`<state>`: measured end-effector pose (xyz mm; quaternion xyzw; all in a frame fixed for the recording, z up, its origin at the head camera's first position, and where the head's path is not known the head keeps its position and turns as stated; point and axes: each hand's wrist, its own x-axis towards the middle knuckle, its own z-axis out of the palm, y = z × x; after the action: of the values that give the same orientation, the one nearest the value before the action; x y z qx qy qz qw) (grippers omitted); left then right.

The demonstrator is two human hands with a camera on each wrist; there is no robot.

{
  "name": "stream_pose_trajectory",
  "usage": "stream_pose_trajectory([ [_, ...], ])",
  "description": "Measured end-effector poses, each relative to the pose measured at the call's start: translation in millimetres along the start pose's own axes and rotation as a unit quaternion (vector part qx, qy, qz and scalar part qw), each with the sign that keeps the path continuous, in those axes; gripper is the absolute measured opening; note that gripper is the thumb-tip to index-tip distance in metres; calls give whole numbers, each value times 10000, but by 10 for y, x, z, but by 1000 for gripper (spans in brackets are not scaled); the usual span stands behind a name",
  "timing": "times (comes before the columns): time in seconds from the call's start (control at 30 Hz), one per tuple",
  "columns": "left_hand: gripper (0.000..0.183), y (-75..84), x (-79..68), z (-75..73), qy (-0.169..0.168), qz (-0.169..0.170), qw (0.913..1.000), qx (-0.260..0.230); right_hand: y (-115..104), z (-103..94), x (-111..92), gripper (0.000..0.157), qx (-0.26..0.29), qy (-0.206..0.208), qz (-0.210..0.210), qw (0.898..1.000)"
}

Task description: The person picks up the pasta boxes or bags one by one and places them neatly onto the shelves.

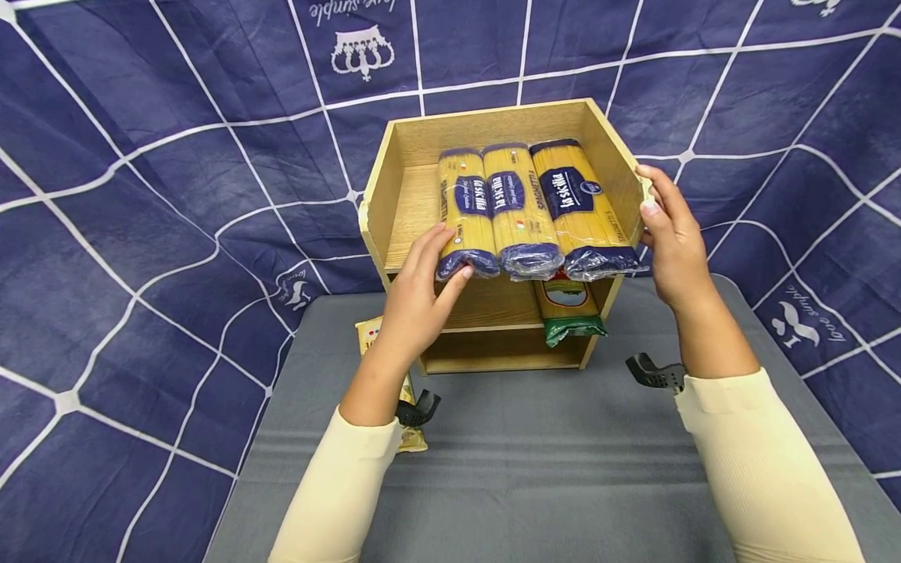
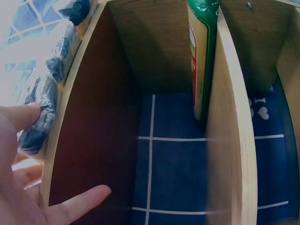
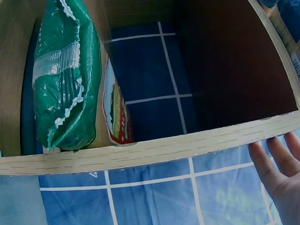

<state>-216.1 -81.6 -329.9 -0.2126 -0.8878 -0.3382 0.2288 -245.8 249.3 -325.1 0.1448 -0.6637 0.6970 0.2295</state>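
Note:
My left hand point(image 1: 421, 301) is at the front end of the leftmost spaghetti pack point(image 1: 468, 223), a yellow bundle with navy ends in clear wrap. Its thumb touches the wrapped front end, while the fingers lie along the left side, mostly straight. A middle spaghetti pack point(image 1: 524, 223) and a right spaghetti pack point(image 1: 587, 215) lie alongside it on the top of a small wooden shelf point(image 1: 408, 195). My right hand point(image 1: 677, 250) touches the front edge and outer face of the shelf's right side panel point(image 3: 225, 133) with its fingertips.
A green-ended pasta pack point(image 1: 572, 309) sits at the right of the middle compartment and juts out in front. A yellow packet point(image 1: 411, 438) lies on the grey cloth-covered table point(image 1: 507, 485), partly behind my left forearm. A blue checked cloth point(image 1: 176, 313) hangs around.

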Motion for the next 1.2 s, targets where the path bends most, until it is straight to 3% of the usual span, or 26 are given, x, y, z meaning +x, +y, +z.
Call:
stream_pose_trajectory([
  [0.2,57,-27,-18,7,-3,7,9999,-116,0,-1,-4,44,10,8,-4,10000],
  [0.53,64,-58,-193,-31,218,117,9953,-937,-21,8,0,44,-84,-22,2,10000],
  [0.73,46,-94,-372,-112,798,98,9855,-1495,-17,19,2,44,-15,-23,3,10000],
  [0.9,39,-147,-518,-178,1318,-33,9772,-1662,-8,20,4,43,13,-12,-27,10000],
  [1.2,35,-247,-705,-252,1700,-447,9683,-1774,-10,9,13,44,-25,-40,-25,10000],
])
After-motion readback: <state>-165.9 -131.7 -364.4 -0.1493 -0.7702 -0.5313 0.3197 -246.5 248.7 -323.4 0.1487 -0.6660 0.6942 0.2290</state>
